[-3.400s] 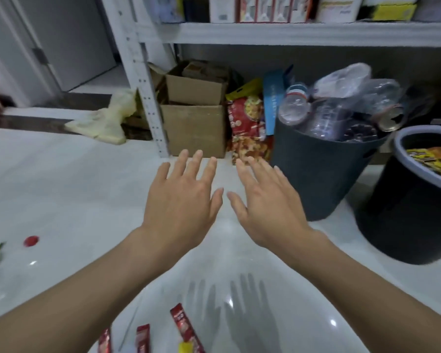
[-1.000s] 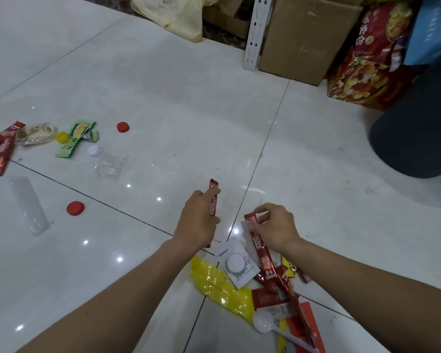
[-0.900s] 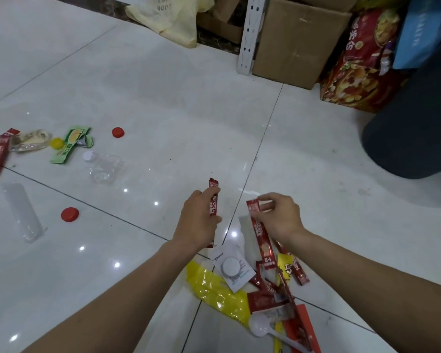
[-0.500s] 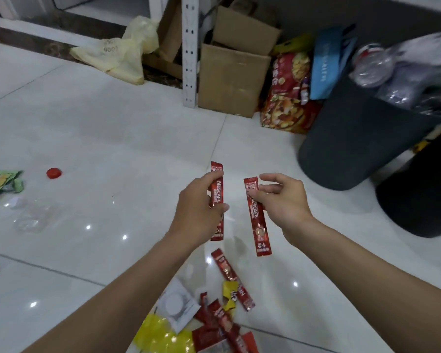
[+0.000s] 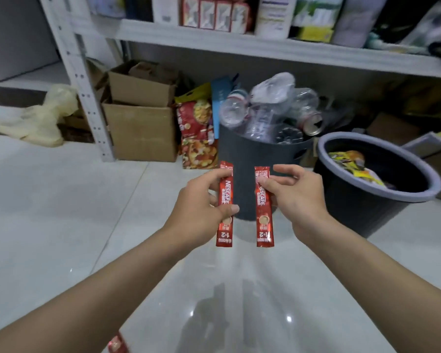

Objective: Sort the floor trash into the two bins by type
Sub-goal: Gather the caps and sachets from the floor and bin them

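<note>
Sachets hang upright side by side above the floor (image 5: pixel 61 225): the left hand (image 5: pixel 199 200) pinches the left sachet (image 5: pixel 225 189) at its middle, the right hand (image 5: pixel 298 197) pinches the right sachet (image 5: pixel 264 217) near its top. Just behind stand a grey bin (image 5: pixel 250 154) heaped with plastic bottles (image 5: pixel 267 103) and a black bin (image 5: pixel 362 215) holding wrappers (image 5: pixel 351 164).

The red stick sachet (image 5: pixel 225 192) in the left hand (image 5: pixel 201 201) and the second red sachet (image 5: pixel 264 220) in the right hand (image 5: pixel 299 197) look like smooth, shiny printed film. Below the hands the white tiled floor (image 5: pixel 61 215) is polished, mirror-glossy. Behind them the dark grey round bin (image 5: pixel 247 151) is matt plastic, heaped with clear crumpled plastic bottles (image 5: pixel 236 113); the black grey-rimmed bin (image 5: pixel 354 212) right of the right hand is smooth plastic. Beyond the left hand stand matt brown cardboard boxes (image 5: pixel 140 131).
</note>
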